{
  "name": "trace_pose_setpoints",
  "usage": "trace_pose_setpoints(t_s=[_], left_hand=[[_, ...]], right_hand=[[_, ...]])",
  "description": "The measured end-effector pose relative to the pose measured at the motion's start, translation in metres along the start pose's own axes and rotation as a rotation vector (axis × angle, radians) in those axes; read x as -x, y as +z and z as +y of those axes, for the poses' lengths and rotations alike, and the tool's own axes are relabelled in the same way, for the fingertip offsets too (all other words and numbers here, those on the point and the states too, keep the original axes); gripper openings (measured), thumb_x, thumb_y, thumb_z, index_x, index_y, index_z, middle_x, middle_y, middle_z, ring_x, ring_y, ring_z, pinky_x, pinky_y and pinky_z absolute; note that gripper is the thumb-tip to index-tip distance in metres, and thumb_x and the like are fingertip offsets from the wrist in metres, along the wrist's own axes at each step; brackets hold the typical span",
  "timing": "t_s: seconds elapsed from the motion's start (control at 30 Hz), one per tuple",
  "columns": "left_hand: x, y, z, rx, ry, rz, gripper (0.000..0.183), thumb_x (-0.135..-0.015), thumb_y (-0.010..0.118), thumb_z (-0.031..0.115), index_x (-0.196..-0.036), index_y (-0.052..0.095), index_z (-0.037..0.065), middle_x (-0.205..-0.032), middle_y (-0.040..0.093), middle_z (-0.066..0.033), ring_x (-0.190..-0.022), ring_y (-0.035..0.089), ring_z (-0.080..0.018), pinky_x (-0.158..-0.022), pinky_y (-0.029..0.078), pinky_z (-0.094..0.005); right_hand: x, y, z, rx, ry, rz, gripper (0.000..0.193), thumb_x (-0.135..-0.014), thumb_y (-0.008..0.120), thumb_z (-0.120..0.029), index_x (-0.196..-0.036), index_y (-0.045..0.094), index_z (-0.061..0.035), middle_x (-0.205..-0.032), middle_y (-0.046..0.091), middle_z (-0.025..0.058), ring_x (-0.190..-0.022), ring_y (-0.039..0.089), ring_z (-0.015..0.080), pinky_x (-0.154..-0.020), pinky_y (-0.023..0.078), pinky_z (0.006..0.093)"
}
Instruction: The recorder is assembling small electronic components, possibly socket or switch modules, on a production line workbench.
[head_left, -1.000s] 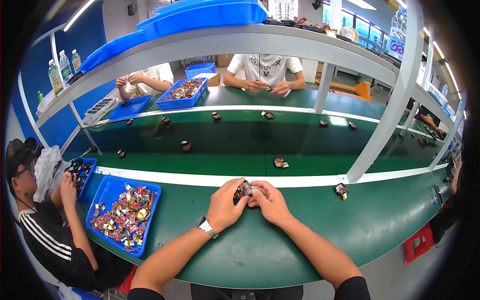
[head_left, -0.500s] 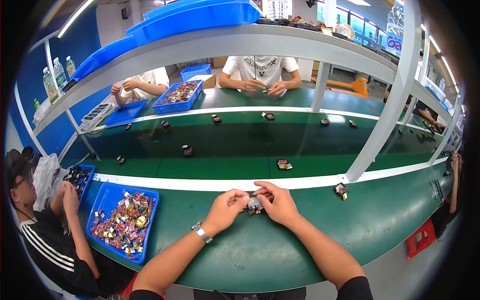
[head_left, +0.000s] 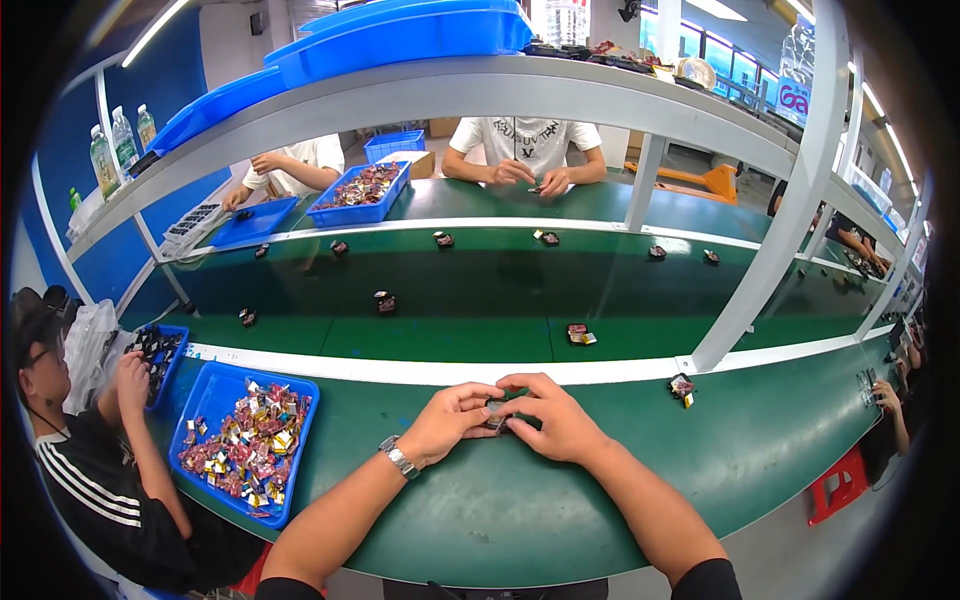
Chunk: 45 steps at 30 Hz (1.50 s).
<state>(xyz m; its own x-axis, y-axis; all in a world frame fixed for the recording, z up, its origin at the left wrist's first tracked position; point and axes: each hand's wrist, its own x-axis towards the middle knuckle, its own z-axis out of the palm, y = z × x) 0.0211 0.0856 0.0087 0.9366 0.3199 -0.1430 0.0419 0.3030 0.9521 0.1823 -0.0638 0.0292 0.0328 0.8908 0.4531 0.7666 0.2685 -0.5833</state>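
In front of me over the green bench, a small dark electronic unit sits between my two hands, mostly covered by fingers. My left hand, with a metal-band watch on its wrist, closes thumb and fingers on the unit's left side. Curled over it from the right, my right hand presses thumb and fingertips on its top and edge. A similar small unit with red and yellow parts lies on the bench to the right of my hands.
A blue tray of small red-and-yellow parts stands left, beside a seated co-worker. Beyond a white rail, a green belt carries several small units. A white shelf post rises at right. More people work across the belt.
My right hand has shifted slightly left, and its fingers now cover more of the unit. Units on the belt have moved a little to the right.
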Motion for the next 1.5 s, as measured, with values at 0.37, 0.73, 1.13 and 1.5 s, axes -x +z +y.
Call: trace_pose_setpoints(t_s=[0.37,0.73,1.13,1.5], left_hand=[[-0.001,0.004,-0.002,0.121,-0.011,-0.045,0.03,-0.097,0.048,0.0,-0.127,0.05,0.002,-0.118,0.063,-0.0106,-0.11,0.063,-0.0198,-0.1,0.053,-0.0394],[-0.002,-0.004,-0.008,0.136,0.074,-0.195,0.045,-0.094,0.056,-0.003,-0.136,0.044,0.002,-0.13,0.056,-0.0121,-0.121,0.056,-0.0211,-0.106,0.048,-0.0408],[0.001,0.004,-0.007,0.085,0.034,-0.094,0.03,-0.097,0.052,0.001,-0.127,0.05,0.003,-0.122,0.06,-0.0097,-0.113,0.061,-0.0198,-0.098,0.054,-0.0402],[-0.001,0.003,-0.01,0.181,0.064,-0.075,0.026,-0.1,0.053,0.009,-0.126,0.052,0.005,-0.122,0.058,-0.0073,-0.113,0.059,-0.0176,-0.099,0.051,-0.0381]], right_hand=[[-0.002,0.007,-0.002,0.098,-0.031,0.022,0.014,-0.081,0.072,-0.011,-0.094,0.071,-0.0083,-0.128,0.056,0.0092,-0.117,0.053,0.0285,-0.093,0.05,0.0389],[-0.001,0.012,-0.004,-0.042,0.217,0.077,0.01,-0.083,0.066,-0.014,-0.088,0.069,-0.0056,-0.127,0.059,0.0084,-0.121,0.052,0.0282,-0.1,0.046,0.0395],[0.001,0.005,-0.006,-0.09,0.117,0.029,0.011,-0.083,0.071,-0.016,-0.089,0.071,-0.0071,-0.127,0.058,0.007,-0.122,0.051,0.028,-0.1,0.045,0.0391],[-0.002,0.015,-0.011,0.107,0.014,0.179,0.012,-0.081,0.072,-0.012,-0.089,0.069,-0.0033,-0.121,0.06,0.0102,-0.114,0.055,0.0299,-0.094,0.048,0.0394]])
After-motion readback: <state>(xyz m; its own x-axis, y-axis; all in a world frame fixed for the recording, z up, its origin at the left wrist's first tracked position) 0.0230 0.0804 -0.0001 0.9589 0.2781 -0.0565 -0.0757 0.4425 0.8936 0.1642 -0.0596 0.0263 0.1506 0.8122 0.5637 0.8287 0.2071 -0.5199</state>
